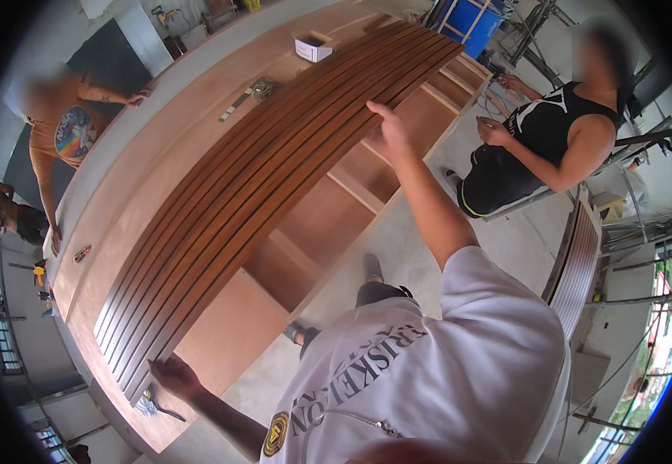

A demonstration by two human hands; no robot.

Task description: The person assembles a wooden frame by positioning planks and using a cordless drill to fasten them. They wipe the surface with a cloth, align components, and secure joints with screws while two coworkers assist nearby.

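Observation:
A long slatted wooden panel (274, 162) of dark brown strips lies slantwise on a light plywood cabinet frame (336, 224) with open compartments. My left hand (172, 377) grips the panel's near end at the lower left. Farther along, my right hand (386, 133) holds the panel's right long edge, thumb on top, arm stretched out. My white shirt fills the lower middle of the view.
A person in an orange shirt (61, 135) leans on the frame's far left side. A person in a black sleeveless top (541, 147) crouches at the right. A small white box (313, 48) and a metal tool (247, 97) lie on the frame. Another slatted panel (576, 263) stands at the right.

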